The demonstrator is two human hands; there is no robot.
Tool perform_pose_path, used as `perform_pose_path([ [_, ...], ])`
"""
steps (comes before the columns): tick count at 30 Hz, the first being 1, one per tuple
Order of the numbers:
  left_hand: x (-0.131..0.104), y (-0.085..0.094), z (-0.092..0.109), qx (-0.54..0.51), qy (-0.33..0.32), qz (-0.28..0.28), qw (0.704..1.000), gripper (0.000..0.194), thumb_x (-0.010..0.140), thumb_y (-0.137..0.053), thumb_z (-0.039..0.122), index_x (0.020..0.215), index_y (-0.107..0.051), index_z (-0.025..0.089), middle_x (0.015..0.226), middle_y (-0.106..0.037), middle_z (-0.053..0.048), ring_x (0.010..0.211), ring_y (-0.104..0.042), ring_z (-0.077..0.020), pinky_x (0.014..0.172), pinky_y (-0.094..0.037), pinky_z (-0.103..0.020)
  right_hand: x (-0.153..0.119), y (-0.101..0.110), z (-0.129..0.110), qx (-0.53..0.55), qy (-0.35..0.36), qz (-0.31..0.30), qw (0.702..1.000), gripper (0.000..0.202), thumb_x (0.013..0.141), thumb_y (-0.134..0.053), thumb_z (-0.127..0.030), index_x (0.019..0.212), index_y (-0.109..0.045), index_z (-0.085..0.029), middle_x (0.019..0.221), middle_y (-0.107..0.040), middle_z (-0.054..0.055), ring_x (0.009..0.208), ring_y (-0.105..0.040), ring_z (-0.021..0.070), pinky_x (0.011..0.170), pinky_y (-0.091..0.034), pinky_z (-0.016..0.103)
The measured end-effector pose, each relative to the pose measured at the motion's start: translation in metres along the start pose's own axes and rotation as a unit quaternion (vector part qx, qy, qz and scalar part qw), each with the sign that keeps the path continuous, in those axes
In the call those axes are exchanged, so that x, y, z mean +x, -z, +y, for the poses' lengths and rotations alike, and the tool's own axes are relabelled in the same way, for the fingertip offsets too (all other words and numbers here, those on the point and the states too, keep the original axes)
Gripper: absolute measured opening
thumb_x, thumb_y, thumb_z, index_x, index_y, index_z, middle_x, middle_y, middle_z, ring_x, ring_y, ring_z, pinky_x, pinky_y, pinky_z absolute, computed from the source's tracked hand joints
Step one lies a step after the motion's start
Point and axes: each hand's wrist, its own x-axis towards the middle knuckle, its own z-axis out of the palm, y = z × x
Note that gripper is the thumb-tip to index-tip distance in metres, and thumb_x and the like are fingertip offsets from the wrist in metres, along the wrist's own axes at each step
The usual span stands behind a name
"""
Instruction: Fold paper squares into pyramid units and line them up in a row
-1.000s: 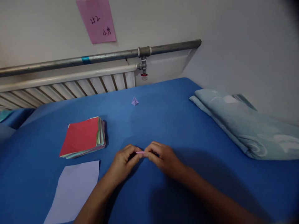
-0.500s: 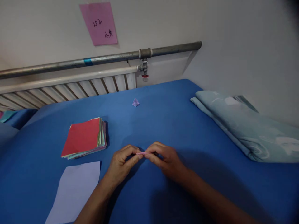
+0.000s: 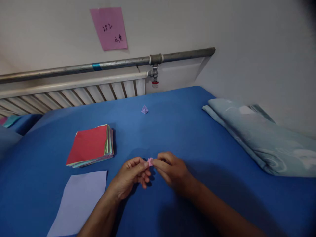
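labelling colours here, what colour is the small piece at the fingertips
Pink; the small piece shows best in the head view, the only one.

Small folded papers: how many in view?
2: folded pink paper between left hand and right hand; folded purple paper farther back on the blue cover. Hands may hide more.

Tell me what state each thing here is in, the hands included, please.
Pink paper: folded small, held between both hands
Left hand: pinching, lower fingers loosely curled
Right hand: pinching the paper's other side
Purple paper piece: folded into a pointed shape
Paper stack: piled, red sheet uppermost
Pale sheet: spread out, unfolded
Blanket: folded
Pink note: on the wall, handwritten
Red-handled valve: open or closed, cannot tell
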Motion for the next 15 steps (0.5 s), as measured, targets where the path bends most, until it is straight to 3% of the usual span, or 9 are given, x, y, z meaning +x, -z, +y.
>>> perform_pose_path([
  [2,0.001,0.001,-0.001,0.004,-0.009,0.013,1.0,0.035,0.07,-0.076,0.043,0.072,-0.058,0.013,0.063,-0.062,0.0,0.05,-0.058,-0.0084,0.044,-0.047,-0.019,0.002,0.001,-0.001,0.059,-0.05,-0.001,0.997,0.024,0.091,-0.044,-0.014,0.104,-0.063,-0.02,0.092,-0.064,0.007,0.081,-0.062,0.0154,0.072,-0.052,0.028],
  [4,0.002,0.002,-0.002,0.009,-0.019,0.029,0.999,0.036,0.069,-0.077,0.043,0.071,-0.058,0.013,0.063,-0.062,0.001,0.05,-0.058,-0.0083,0.044,-0.047,-0.019,0.006,0.003,-0.002,0.143,-0.153,0.0,0.978,0.023,0.091,-0.044,-0.017,0.104,-0.062,-0.02,0.09,-0.065,0.005,0.08,-0.062,0.0149,0.073,-0.051,0.029],
  [6,0.002,0.001,-0.002,0.015,-0.023,0.038,0.999,0.037,0.068,-0.077,0.045,0.071,-0.058,0.013,0.062,-0.062,0.0,0.05,-0.058,-0.0085,0.045,-0.047,-0.02,0.01,0.005,-0.004,0.232,-0.273,-0.027,0.933,0.02,0.091,-0.047,-0.025,0.102,-0.062,-0.02,0.079,-0.063,0.002,0.069,-0.06,0.0129,0.065,-0.05,0.026],
  [8,0.003,0.0,-0.001,0.019,-0.021,0.037,0.999,0.038,0.067,-0.078,0.046,0.071,-0.059,0.013,0.062,-0.062,0.0,0.049,-0.058,-0.0085,0.044,-0.047,-0.02,0.013,0.006,-0.006,0.308,-0.348,-0.086,0.881,0.021,0.09,-0.05,-0.033,0.1,-0.063,-0.019,0.069,-0.059,-0.001,0.058,-0.055,0.0109,0.055,-0.046,0.023],
  [11,0.002,-0.001,0.0,0.022,-0.018,0.03,0.999,0.039,0.066,-0.078,0.047,0.071,-0.059,0.013,0.062,-0.062,0.0,0.049,-0.057,-0.0086,0.044,-0.047,-0.02,0.016,0.004,-0.009,0.362,-0.382,-0.142,0.838,0.019,0.087,-0.054,-0.034,0.091,-0.065,-0.019,0.063,-0.057,-0.003,0.054,-0.051,0.009,0.05,-0.042,0.02],
  [15,0.002,-0.001,0.0,0.034,-0.019,0.02,0.999,0.037,0.067,-0.077,0.046,0.072,-0.059,0.013,0.064,-0.062,0.0,0.05,-0.058,-0.0092,0.046,-0.047,-0.022,0.017,0.001,-0.012,0.355,-0.409,-0.132,0.83,0.016,0.085,-0.056,-0.031,0.075,-0.061,-0.019,0.059,-0.054,-0.005,0.052,-0.049,0.0076,0.049,-0.039,0.019],
])
